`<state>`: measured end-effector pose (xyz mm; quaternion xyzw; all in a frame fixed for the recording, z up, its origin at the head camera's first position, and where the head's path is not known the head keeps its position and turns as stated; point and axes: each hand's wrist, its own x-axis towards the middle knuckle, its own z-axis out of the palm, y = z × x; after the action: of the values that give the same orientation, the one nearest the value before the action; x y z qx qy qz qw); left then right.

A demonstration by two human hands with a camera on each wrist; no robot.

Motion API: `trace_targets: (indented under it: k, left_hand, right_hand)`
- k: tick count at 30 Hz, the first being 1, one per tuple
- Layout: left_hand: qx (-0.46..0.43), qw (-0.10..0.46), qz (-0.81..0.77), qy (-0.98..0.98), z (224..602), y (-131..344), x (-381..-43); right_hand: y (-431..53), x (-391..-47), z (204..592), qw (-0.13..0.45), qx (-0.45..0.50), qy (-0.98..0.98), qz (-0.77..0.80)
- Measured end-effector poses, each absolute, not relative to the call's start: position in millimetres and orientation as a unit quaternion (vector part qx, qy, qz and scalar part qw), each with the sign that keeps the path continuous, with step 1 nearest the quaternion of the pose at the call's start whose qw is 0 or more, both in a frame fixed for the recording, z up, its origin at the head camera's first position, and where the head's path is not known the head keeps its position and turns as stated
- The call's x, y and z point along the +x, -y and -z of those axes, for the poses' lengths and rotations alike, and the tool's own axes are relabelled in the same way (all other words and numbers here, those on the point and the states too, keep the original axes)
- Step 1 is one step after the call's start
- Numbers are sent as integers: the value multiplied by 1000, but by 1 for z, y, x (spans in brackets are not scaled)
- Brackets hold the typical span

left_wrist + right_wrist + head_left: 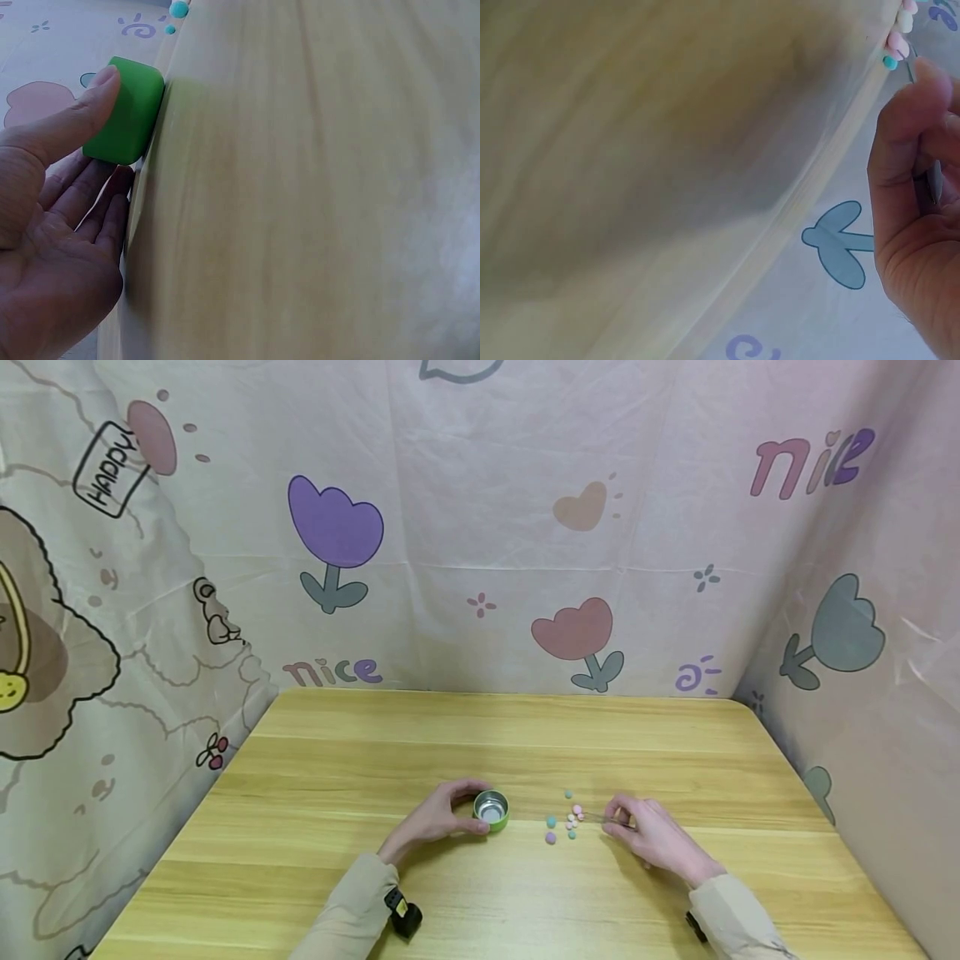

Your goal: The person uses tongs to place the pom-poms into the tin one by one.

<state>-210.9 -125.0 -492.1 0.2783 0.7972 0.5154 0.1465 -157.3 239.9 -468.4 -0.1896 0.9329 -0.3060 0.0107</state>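
My left hand [442,814] holds a small round green tin [491,810] on the table, thumb on the near side and fingers around the far side. The tin stands upright with its silver inside facing up; in the left wrist view its green wall [131,112] shows beside the thumb. My right hand [656,835] pinches thin metal tweezers [595,817], their tips pointing left, right at the pink balls [577,809]. Around these lie several small soft-looking balls, among them a purple ball [551,837] and a teal ball [551,821]. Part of the tweezers [934,182] shows inside the right palm.
The wood-grain table [337,743] runs back to a printed cloth [465,527], which also hangs along both sides. The balls lie between the tin and my right hand. A black strapped device [405,917] sits on the left sleeve.
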Motion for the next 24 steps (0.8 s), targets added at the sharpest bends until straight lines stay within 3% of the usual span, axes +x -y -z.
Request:
trace_targets:
  k: [12, 24]
  left_hand:
    - [281, 145, -512, -799, 493, 125, -211]
    - [272, 152, -506, -804, 492, 126, -212]
  right_hand:
    - [-239, -159, 466, -5, -216, -933, 289]
    - [-231, -160, 457, -73, -228, -932, 272]
